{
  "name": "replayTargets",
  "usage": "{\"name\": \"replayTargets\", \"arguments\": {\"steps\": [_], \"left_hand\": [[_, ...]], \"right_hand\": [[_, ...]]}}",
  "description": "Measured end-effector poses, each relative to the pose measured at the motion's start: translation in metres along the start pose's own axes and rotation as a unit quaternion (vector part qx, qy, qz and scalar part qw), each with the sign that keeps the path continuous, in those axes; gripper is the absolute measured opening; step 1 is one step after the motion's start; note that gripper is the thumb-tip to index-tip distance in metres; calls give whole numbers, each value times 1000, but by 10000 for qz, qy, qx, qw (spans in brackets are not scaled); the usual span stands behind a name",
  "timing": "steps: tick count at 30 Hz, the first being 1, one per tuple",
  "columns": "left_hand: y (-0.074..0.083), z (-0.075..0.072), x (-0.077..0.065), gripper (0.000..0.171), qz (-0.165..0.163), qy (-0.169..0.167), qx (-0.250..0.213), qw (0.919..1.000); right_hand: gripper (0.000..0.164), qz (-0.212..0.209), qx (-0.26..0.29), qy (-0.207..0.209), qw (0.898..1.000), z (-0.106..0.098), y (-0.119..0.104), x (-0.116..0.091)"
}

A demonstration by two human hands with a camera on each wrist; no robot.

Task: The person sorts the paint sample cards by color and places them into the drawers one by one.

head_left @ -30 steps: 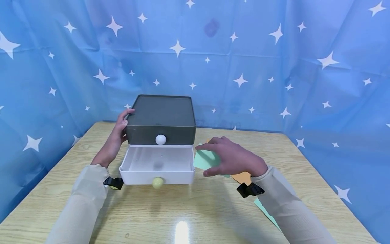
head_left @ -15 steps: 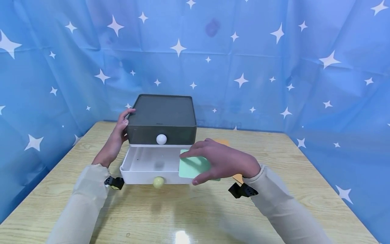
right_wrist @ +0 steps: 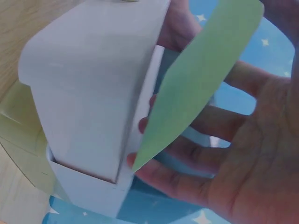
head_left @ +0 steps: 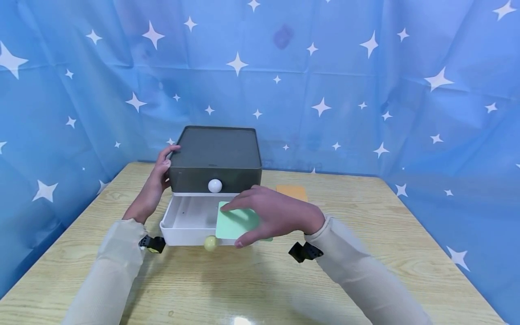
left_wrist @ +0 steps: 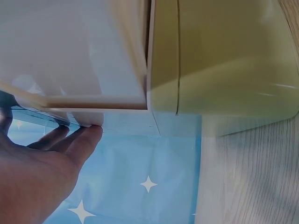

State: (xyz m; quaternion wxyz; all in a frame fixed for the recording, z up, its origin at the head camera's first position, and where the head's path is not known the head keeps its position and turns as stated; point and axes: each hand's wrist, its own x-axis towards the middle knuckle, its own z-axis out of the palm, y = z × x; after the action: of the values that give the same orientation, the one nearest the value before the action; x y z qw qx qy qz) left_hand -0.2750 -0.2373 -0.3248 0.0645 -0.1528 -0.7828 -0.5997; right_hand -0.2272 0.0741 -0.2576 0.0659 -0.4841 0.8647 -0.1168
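In the head view a drawer box (head_left: 219,146) with a dark grey top stands on the table. Its white lower drawer (head_left: 184,237) is pulled out and bears a yellow-green knob (head_left: 211,243). My left hand (head_left: 156,174) rests against the box's left side, index finger over the top edge. The left wrist view shows its extended fingers (left_wrist: 84,144) touching the side wall. My right hand (head_left: 272,212) pinches a green card (head_left: 235,223) above the drawer's right half. In the right wrist view the card (right_wrist: 201,79) looks bent, fingers beneath it. The hand covers part of the card.
An orange card (head_left: 292,192) lies on the wooden table (head_left: 357,198), right of the box. A white knob (head_left: 215,185) sticks out from the upper drawer's front. Behind the table hangs a blue curtain (head_left: 284,99) with white stars.
My right hand has carried the green card left, from beside the drawer to over it. The orange card at the back is now uncovered. My left hand has stayed on the box.
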Motion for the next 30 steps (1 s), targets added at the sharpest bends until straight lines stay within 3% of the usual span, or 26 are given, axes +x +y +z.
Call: {"name": "replayTargets", "arguments": {"steps": [23,30], "left_hand": [[-1,1,-1,56,65,26,52,10000],[-1,1,-1,55,66,25,49,10000]], "right_hand": [[62,216,-228,-18,9995,16,4,31],[46,89,-122,133,9998,18,9,31]]}}
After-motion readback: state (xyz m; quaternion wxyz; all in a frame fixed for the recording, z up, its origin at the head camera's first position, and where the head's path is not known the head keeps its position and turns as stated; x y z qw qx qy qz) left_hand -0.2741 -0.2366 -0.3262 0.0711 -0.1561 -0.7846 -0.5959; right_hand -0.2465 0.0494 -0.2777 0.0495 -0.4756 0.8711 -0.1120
